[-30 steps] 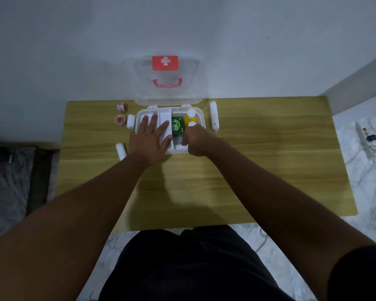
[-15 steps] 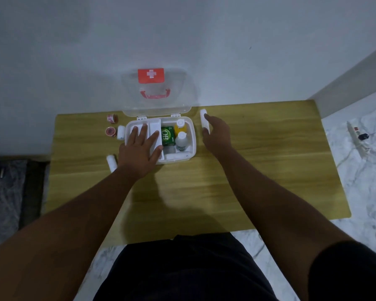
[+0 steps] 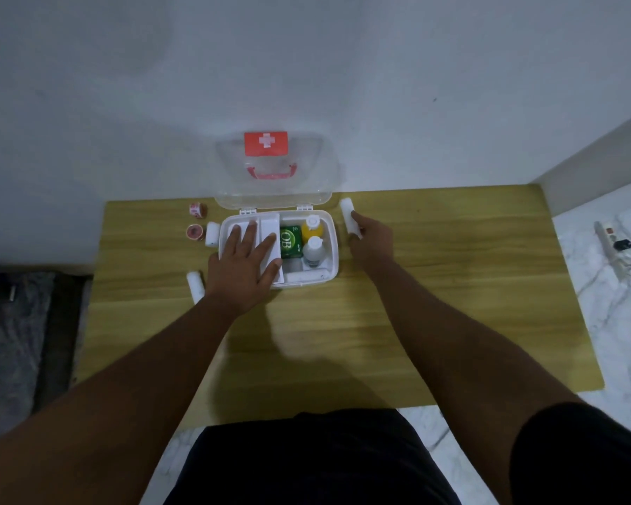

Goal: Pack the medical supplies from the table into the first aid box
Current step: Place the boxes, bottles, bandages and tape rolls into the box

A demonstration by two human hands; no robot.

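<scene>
Packing the box (image 3: 333, 249).
Right hand (image 3: 372, 239) gripping roll (image 3: 349, 217), long axis pointing away; left hand (image 3: 242, 268) flat, fingers spread, on tray (image 3: 266, 223).

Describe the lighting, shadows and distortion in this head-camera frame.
Head view: dim, cool light; a soft shadow spreads over the yellow wooden table in front of the white plastic first aid box. Wide-angle distortion stretches the forearms toward the bottom corners. The clear open lid looks hazy, with no strong glare. The left hand and right hand are fairly sharp; the frame edges are softer.
</scene>
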